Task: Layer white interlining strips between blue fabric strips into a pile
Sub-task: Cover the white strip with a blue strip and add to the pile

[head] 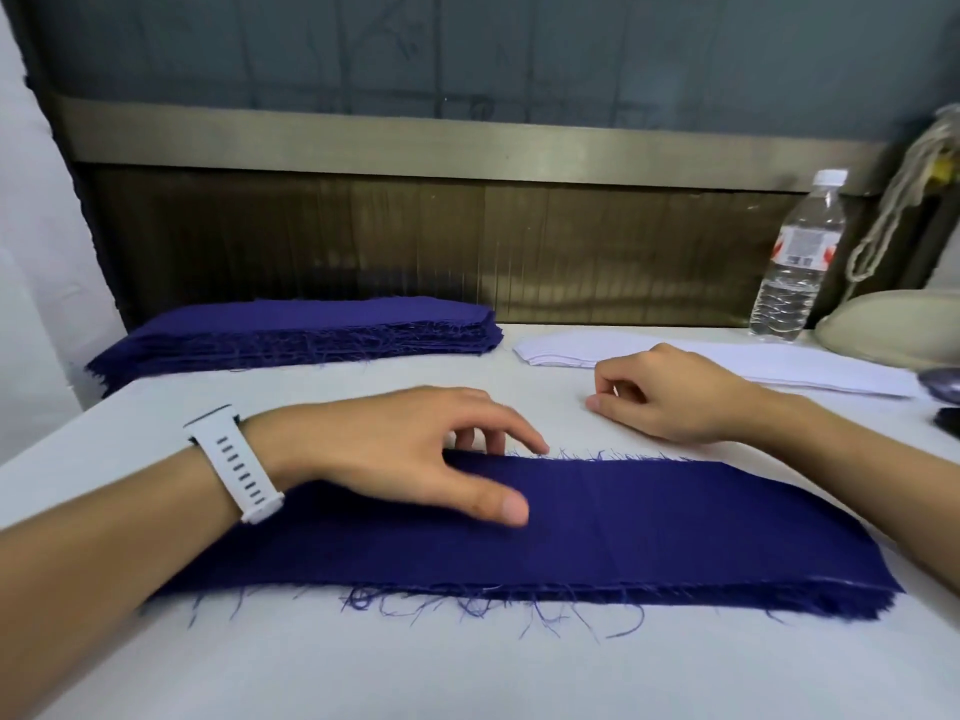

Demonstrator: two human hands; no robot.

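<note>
A pile of blue fabric strips (649, 532) with frayed edges lies across the near middle of the white table (467, 667). My left hand (410, 449), a white watch on its wrist, hovers over or touches the pile's left part, fingers spread and relaxed. My right hand (670, 394) sits just beyond the pile's far edge, fingers loosely curled, holding nothing visible. A tall stack of blue strips (296, 330) stands at the far left. A low stack of white interlining strips (727, 363) lies at the far right, just behind my right hand.
A clear water bottle (800, 262) stands at the back right beside a beige rounded object (893, 324) and hanging cord. A dark object (943, 387) sits at the right edge. A brown panel and metal rail close off the table's back.
</note>
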